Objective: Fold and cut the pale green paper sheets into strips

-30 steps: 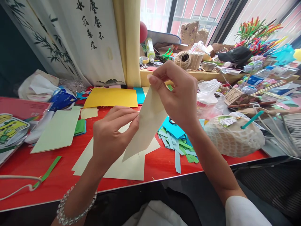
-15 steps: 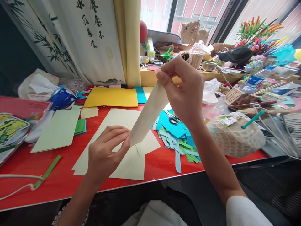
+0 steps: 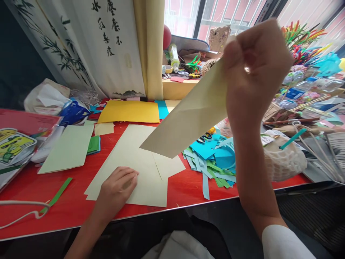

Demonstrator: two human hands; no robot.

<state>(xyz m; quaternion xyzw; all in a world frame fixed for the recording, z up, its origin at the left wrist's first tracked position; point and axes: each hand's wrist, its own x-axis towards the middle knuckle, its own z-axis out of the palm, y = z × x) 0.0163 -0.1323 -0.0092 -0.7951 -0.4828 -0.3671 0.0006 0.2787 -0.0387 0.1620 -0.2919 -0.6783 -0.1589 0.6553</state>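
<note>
My right hand (image 3: 256, 68) is raised high and closed on one end of a folded cream paper strip (image 3: 185, 118), which slants down to the left over the table. My left hand (image 3: 117, 189) rests on a large cream paper sheet (image 3: 134, 162) lying on the red table (image 3: 188, 189), its fingers curled loosely and pressing the sheet. A pair of scissors (image 3: 205, 136) lies on a pile of blue and green paper scraps (image 3: 212, 162) under the raised strip.
A yellow sheet (image 3: 129, 111) and a pale green sheet (image 3: 68, 149) lie on the table. A netted round object (image 3: 283, 162) sits at the right. Craft clutter, twine (image 3: 208, 64) and a bottle (image 3: 174, 57) crowd the window ledge. A white cord (image 3: 24, 212) lies at the near left.
My left hand let go of the strip and dropped onto the cream sheet. My right hand lifted the strip up and to the right.
</note>
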